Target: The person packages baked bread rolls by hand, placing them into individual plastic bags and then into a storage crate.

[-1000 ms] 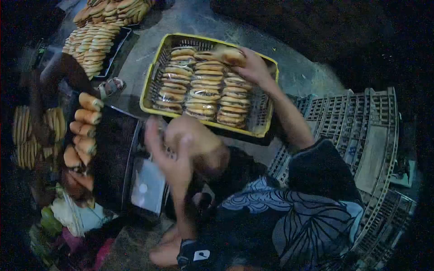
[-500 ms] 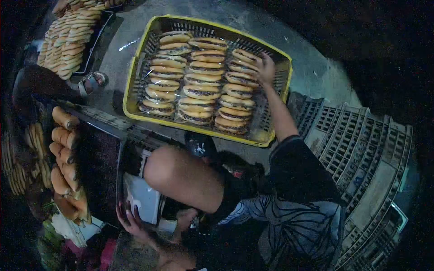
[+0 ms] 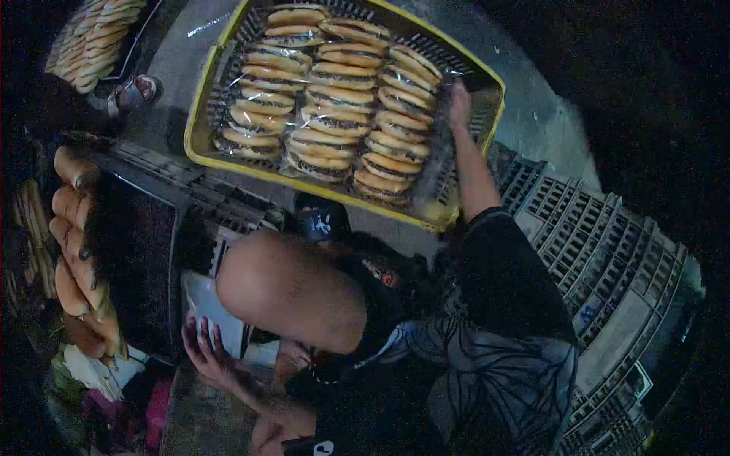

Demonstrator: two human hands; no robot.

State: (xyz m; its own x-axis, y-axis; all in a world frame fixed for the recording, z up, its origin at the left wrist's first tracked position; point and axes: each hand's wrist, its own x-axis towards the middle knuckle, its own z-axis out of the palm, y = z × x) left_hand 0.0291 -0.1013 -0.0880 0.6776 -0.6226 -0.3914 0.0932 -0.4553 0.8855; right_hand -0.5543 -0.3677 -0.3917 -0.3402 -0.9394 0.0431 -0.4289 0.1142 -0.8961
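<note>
Rows of filled buns [image 3: 331, 120], split and dark inside, lie in clear plastic wrapping in a yellow-rimmed crate [image 3: 296, 180]. My right hand [image 3: 460, 110] reaches into the crate's right side, beside the end of the right-hand row. Its fingers look straight and flat, seen edge-on, with nothing visible in them. Low on the left, my left hand [image 3: 207, 349] is open, fingers spread against the near edge of a white, sheet-like stack [image 3: 209, 300]. Whether it presses or holds a sheet I cannot make out.
Unfilled long buns [image 3: 76, 228] are piled left of a dark tray [image 3: 141, 258]. More buns [image 3: 95, 42] lie on a far tray beside a sandalled foot [image 3: 135, 95]. Grey plastic crates [image 3: 585, 251] stand at right. My bent knee [image 3: 281, 285] is between both hands.
The view has shifted, so crate and trays sit further left and higher. My right hand has come away from the end bun towards the crate's right wall. My left hand stays by the white stack.
</note>
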